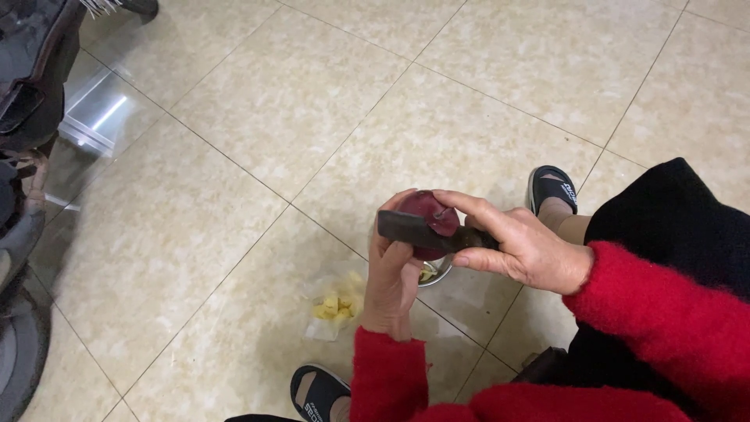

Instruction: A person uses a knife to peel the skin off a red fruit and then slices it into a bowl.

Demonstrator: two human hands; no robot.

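Note:
My left hand point(392, 277) holds a dark red, rounded vegetable point(426, 209) from below, fingers curled around it. My right hand point(519, 246) grips a knife with a dark blade point(406, 227), which lies across the vegetable's front with my thumb pressed on top. Both arms wear red fuzzy sleeves. Directly under the hands a small metal bowl point(437, 273) sits on the floor, mostly hidden. Yellow cut pieces point(336, 306) lie on a clear plastic bag to its left.
Beige tiled floor point(312, 101) all around. My feet wear black sandals, one at the bottom point(316, 395), one farther off point(553, 187). A dark motorbike point(27, 94) stands along the left edge, beside a shiny metal plate point(98, 117).

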